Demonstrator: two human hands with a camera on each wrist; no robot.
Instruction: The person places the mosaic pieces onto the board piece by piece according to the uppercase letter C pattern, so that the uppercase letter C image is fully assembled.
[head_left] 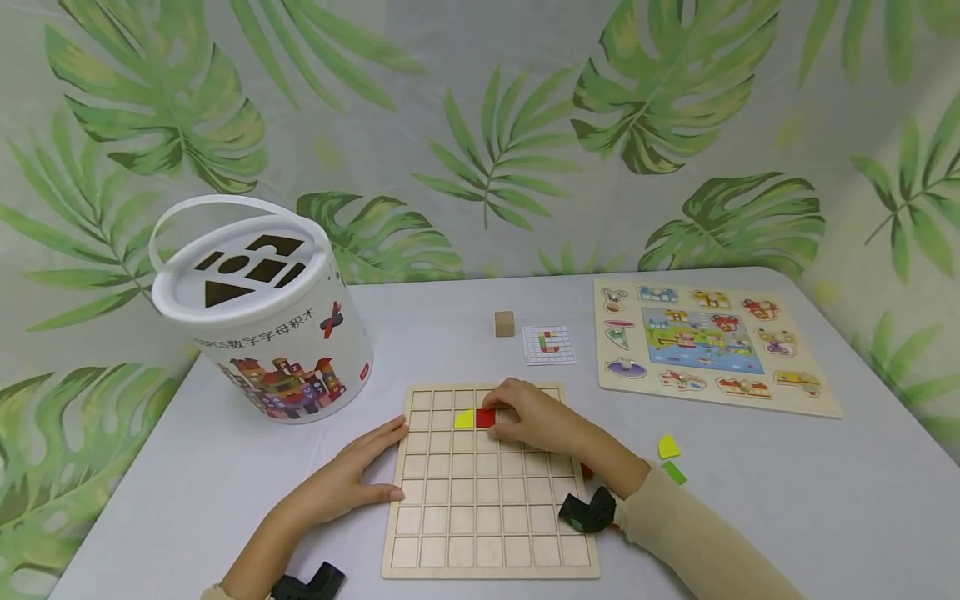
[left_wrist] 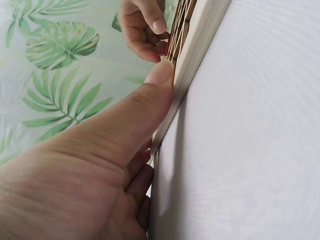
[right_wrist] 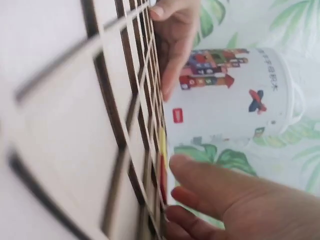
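Observation:
A wooden grid board lies flat on the table. In its upper part a yellow quarter-circle tile sits in a cell, and beside it on the right is a red square tile. My right hand reaches over the board, its thumb and index finger at opposite edges of the red tile. In the right wrist view the red tile is low in the grid, close by the thumb. My left hand steadies the board's left edge, fingers spread and the thumb against the side.
Right of the board lie a yellow piece and a green piece; a red piece shows partly under the forearm. Behind stand a wooden cube, a pattern card and a knob puzzle. A white bucket is at left.

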